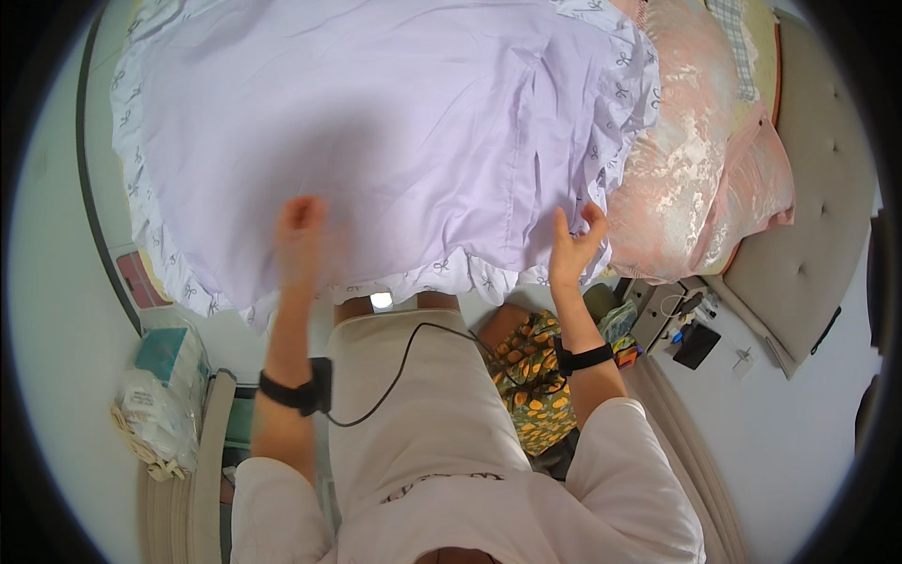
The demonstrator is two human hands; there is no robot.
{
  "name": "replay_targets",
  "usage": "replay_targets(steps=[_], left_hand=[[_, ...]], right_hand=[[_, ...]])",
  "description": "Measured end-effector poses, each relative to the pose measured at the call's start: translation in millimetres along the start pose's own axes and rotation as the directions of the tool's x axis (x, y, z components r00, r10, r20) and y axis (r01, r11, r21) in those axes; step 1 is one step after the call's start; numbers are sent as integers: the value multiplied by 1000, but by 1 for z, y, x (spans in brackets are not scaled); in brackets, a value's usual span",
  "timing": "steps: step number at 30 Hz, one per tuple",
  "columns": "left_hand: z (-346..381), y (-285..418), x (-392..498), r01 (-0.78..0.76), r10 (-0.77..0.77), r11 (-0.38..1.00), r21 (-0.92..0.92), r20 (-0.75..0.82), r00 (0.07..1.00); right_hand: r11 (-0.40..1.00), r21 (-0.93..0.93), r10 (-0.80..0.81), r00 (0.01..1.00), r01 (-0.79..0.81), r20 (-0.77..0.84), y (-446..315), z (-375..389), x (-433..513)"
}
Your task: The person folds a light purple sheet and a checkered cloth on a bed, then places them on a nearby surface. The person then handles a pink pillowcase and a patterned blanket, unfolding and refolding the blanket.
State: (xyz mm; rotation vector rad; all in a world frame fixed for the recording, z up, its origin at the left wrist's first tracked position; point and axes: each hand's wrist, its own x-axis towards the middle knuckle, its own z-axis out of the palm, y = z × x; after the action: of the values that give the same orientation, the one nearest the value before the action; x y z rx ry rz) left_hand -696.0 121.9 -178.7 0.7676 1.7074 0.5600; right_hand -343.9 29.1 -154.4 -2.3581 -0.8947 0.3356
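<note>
A lilac quilt or bed cover [338, 162] lies spread over the bed, somewhat creased at the right. Its white ruffled edge [461, 273] bears small dark bows. My left hand [301, 225] is blurred over the near left part of the cover; its fingers look curled, and whether they grip anything cannot be told. At the near right corner is my right hand [579, 243], thumb and fingers apart, close to the ruffle with nothing visible between them. Each forearm wears a black strap, and a black cable runs from the left one.
Pink patterned pillows [676, 162] lie right of the cover, before a grey padded headboard [810, 190]. A nightstand [652, 314] with small items and a dark tablet or phone [696, 345] stands near right. Yellow-patterned green fabric [539, 388] hangs below. Plastic-wrapped bundles [165, 395] stand left.
</note>
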Motion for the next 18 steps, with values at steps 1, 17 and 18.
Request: replay_targets(steps=[1,17,18], left_hand=[[-29,-12,10,-41,55,993,113,-123,991],[-210,-113,20,569,-589,789,-232,-550,593],[-213,-116,22,571,-614,776,-267,-525,589]], right_hand=[[998,-38,44,996,-48,-83,19,-8,-1],[869,394,423,862,-299,-280,67,-51,15],[801,476,490,855,-363,-173,61,-67,19]])
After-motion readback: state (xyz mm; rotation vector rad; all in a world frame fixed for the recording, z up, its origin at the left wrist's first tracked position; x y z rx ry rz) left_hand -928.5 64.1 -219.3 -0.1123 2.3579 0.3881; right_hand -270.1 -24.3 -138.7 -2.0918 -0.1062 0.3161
